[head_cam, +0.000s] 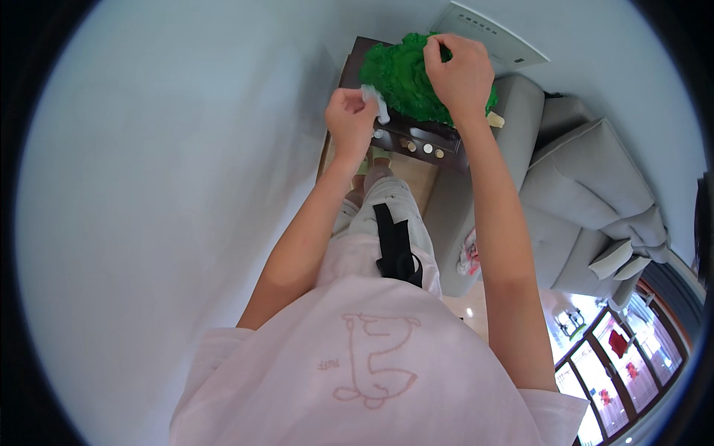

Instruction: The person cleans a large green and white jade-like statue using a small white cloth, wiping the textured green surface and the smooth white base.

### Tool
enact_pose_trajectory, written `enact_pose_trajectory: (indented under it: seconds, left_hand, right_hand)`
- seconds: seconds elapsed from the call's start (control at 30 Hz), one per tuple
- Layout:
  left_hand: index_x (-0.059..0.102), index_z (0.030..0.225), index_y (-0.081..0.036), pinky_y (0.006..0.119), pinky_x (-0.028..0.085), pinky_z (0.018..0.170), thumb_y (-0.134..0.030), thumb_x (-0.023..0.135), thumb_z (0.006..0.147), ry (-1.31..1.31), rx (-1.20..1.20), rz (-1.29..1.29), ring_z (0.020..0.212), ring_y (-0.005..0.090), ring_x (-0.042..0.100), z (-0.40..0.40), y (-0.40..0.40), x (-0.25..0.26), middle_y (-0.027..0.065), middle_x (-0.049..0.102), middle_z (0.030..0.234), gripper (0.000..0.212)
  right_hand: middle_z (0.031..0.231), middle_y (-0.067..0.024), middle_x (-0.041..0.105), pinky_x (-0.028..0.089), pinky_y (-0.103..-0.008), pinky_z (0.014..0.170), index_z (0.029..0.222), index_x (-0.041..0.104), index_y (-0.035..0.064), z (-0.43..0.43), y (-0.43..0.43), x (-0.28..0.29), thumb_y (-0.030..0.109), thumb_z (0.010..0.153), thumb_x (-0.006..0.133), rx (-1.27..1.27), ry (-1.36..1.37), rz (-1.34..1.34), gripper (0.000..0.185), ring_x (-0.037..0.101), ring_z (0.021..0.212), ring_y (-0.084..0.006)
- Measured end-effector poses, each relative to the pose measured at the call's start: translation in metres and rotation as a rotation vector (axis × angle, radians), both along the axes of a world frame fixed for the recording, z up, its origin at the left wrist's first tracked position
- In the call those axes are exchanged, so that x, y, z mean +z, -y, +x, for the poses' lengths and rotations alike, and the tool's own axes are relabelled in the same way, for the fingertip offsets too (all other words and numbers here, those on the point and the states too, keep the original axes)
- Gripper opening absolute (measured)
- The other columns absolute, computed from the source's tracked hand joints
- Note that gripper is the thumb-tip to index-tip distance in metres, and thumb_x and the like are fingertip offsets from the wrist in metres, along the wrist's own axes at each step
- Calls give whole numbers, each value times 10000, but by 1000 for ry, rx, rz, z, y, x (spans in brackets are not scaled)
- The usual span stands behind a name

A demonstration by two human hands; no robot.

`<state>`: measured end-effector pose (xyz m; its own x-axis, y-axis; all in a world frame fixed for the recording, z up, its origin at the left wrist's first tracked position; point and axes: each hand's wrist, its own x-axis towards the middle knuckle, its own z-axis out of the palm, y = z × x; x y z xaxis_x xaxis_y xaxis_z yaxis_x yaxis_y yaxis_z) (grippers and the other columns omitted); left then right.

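Note:
My left hand (351, 120) pinches a crumpled white tissue or thin cloth (379, 104), which hangs beside the left edge of a glossy green, leafy ornament (404, 83) like a carved cabbage. The ornament lies on a dark wooden cabinet (352, 69), and a pale yellowish end of it (495, 120) shows at the right. Over the ornament's upper right part is my right hand (460, 72), its fingers curled and thumb and forefinger brought together at the leaves. Whether it grips anything is hidden. Several small round, coin-like discs (428, 148) line the cabinet's near side.
A pale wall (167, 167) rises close on the left. Behind the ornament, a whitish panel (491, 33) is on the wall. A grey sofa (585, 184) stands at the right, with a pink and white cloth (469, 253) on it. My feet are just below the cabinet.

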<state>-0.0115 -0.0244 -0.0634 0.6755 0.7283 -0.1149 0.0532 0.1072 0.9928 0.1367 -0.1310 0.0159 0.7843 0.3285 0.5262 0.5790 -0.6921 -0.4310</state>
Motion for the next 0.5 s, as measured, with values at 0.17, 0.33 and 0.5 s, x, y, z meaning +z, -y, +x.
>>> enact_pose_trajectory:
  seconds: [0.17,0.33,0.5]
  left_hand:
    - [601,1090,11,305,591,864,-47,687,964,-117,181,-463,993,167,672,-39,-18,-17,111,651,1089,163]
    - [656,1141,22,349,620,890,-108,740,958,49,150,-412,961,160,655,-12,-29,18,59,637,1100,240]
    - [705,1080,36,269,589,811,-48,738,942,-33,-8,-58,879,132,675,15,-24,7,62,677,1051,164]
  right_hand:
    - [899,-53,760,586,-431,780,834,775,123,0,-12,5,261,861,687,18,-15,37,166,691,941,-298]
    - [888,-62,757,586,-444,760,832,772,117,0,-2,1,264,864,685,-9,-32,-7,174,691,936,-307]
    - [875,-63,755,584,-446,755,831,772,116,-1,-10,2,266,864,685,14,-10,28,177,692,924,-311]
